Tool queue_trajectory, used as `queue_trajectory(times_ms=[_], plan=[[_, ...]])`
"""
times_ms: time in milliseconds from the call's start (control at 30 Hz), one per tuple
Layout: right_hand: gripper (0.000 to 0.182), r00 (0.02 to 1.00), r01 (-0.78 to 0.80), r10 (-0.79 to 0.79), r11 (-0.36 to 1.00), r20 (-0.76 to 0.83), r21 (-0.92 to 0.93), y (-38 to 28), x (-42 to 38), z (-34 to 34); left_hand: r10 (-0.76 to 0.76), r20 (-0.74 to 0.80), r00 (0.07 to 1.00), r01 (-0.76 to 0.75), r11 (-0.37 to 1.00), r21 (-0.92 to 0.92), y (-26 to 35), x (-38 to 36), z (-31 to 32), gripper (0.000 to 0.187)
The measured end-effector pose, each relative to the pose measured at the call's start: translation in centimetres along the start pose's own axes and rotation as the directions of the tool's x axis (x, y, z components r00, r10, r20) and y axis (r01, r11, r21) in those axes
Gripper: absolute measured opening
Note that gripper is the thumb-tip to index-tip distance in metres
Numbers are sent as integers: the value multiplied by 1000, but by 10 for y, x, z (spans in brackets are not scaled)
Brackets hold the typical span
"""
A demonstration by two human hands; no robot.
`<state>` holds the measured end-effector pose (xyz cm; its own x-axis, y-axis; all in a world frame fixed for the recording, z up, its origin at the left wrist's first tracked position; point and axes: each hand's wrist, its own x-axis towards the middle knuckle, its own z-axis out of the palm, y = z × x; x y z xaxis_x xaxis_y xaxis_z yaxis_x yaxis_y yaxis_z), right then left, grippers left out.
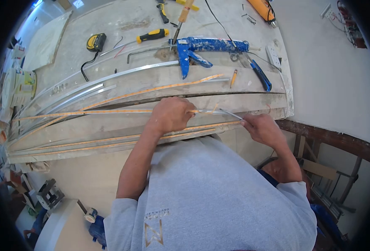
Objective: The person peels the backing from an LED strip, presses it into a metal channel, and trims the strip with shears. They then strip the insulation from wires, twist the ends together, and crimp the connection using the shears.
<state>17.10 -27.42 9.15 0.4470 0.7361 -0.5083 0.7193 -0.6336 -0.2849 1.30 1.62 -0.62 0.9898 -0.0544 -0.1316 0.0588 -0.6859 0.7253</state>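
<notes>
My left hand is closed on a long LED strip, orange-yellow, lying along a thin pale channel on the worktable. Just right of those fingers the strip's end shows, with a short loose orange piece sticking up beside it. In my right hand is a slim grey metal tool, its thin tip pointing left at the strip's end; its kind is too small to make out. Another LED strip curves across behind my left hand. Two more strips run along the table's near edge.
On the worktable lie a blue caulking gun, a utility knife, a pencil, a screwdriver, a tape measure and aluminium profiles. A white bucket stands left. A power socket sits right.
</notes>
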Motion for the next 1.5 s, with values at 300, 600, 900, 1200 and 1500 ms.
queue_trajectory(times_ms=[300,600,900,1200,1500], plan=[[27,997,68,-71,977,-9,-202,-38,24,6,-18,2,1000,18,1000,-15,2,0,-2,22],[28,996,82,-71,962,53,-260,-52,32,1,-8,-9,1000,8,1000,-16,0,1,0,22],[14,997,44,-25,956,67,-291,-70,29,-4,-10,59,998,11,1000,-17,0,5,-2,22],[21,976,171,-134,961,174,-218,-50,54,-17,-5,21,1000,5,1000,-13,-1,1,1,21],[25,980,187,-171,966,99,-178,-35,51,3,8,8,1000,-7,1000,-19,-1,1,1,21]])
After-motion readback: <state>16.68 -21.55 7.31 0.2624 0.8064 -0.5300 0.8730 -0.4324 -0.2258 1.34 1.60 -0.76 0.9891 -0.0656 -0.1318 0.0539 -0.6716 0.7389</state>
